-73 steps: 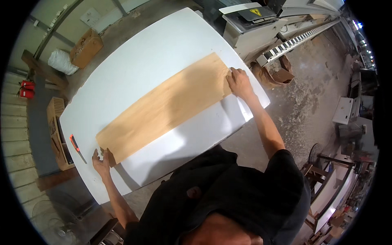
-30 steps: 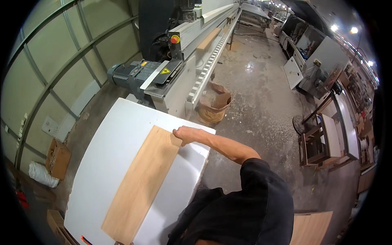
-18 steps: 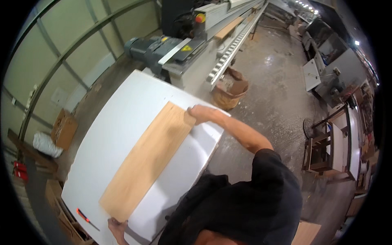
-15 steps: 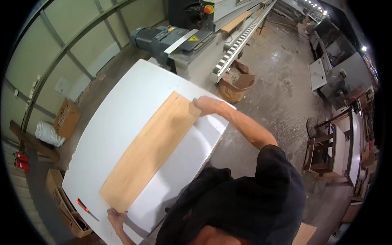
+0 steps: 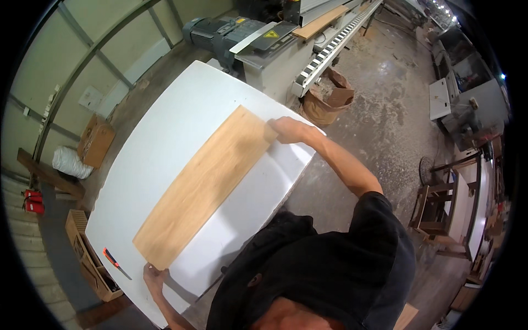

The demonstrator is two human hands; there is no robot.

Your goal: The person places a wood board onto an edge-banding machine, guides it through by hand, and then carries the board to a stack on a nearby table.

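A long wood-grain board (image 5: 201,187) lies slantwise over the white tabletop (image 5: 159,143), its shadow falling along the side nearer me. My left hand (image 5: 155,275) grips the board's near left end, fingers closed at its edge. At the far right end my right hand (image 5: 289,130) is closed on the corner, the fingertips partly hidden. An orange and black utility knife (image 5: 116,263) with its blade showing rests on the white surface, left of my left hand.
Beyond the table stands a machine with a motor (image 5: 220,36) and a long roller rail (image 5: 335,52). A brown sack (image 5: 328,104) sits on the floor beneath the rail. Left of the table are a wooden crate (image 5: 91,264), a cardboard box (image 5: 96,143) and a white bundle (image 5: 71,162).
The view has shifted a little, so the table and machine sit differently in it. Both hands keep hold of the board's ends, and the board stays at nearly the same slant.
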